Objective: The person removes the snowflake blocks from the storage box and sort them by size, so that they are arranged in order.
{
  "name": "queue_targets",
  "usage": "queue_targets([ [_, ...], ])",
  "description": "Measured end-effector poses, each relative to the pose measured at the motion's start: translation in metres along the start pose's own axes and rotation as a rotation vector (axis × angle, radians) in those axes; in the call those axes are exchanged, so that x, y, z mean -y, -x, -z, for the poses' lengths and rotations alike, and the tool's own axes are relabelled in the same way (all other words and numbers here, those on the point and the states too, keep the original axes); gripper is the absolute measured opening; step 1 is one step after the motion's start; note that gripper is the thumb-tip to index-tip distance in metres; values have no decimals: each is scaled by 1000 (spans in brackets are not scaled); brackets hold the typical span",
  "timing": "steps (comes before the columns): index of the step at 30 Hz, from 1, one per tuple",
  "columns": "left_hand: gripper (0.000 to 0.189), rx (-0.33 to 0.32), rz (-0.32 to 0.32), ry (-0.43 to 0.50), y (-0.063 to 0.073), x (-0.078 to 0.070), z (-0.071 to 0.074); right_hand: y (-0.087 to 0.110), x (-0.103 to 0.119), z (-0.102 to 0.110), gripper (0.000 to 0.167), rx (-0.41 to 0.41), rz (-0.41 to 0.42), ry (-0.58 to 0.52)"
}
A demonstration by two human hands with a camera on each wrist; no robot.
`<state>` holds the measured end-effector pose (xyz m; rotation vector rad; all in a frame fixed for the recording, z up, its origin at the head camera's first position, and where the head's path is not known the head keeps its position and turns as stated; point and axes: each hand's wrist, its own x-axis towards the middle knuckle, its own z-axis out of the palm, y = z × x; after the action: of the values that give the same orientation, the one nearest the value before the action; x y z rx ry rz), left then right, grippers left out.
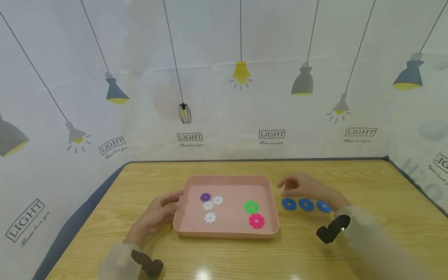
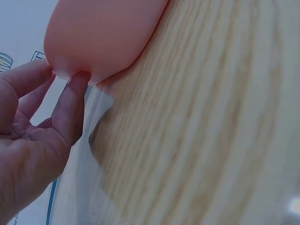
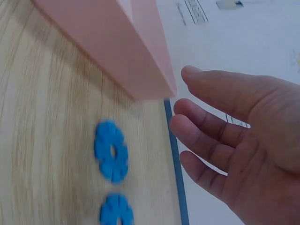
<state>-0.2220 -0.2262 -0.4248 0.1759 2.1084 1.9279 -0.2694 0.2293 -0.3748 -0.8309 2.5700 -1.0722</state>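
A shallow pink tray (image 1: 227,235) sits on the wooden table, with several notched plastic discs inside. At its left side my left hand (image 1: 159,212) holds the edge, with fingertips at the rim and thumb (image 2: 70,110) against the outer wall. In the tray lie a purple disc (image 1: 205,197), several white discs (image 1: 210,217), a green disc (image 1: 251,207) and a pink disc (image 1: 257,221). My right hand (image 1: 304,187) hovers by the right wall with loosely bent fingers and nothing between them. Close below it are blue discs (image 1: 306,204) in a row.
The wooden table (image 1: 224,260) has a dark border along its back edge. Behind and beside it hangs a pale printed cloth (image 1: 224,116) with lamp drawings. A dark wrist camera (image 1: 333,229) is strapped to the right sleeve, another wrist camera (image 1: 148,264) to the left.
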Motion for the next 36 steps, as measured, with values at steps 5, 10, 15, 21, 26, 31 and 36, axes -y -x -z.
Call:
queue_targets([
  [5,50,-3,-8,-2,1,1,0,-17,23,-13,25,24,28,14],
  [10,49,-23,5,-1,2,0,0,-33,40,-23,23,81,71,9],
  [15,49,-17,5,0,2,0,0,-49,44,-32,25,157,88,-11],
  [21,49,-23,17,9,0,0,0,-65,40,-38,25,249,45,-36],
  [26,50,-26,23,7,0,0,0,-75,42,-41,26,321,-16,11],
  [31,50,-13,11,12,0,0,0,-83,46,-43,26,383,-2,61],
  [36,51,-3,2,21,1,1,0,-88,44,-47,26,397,-22,85],
])
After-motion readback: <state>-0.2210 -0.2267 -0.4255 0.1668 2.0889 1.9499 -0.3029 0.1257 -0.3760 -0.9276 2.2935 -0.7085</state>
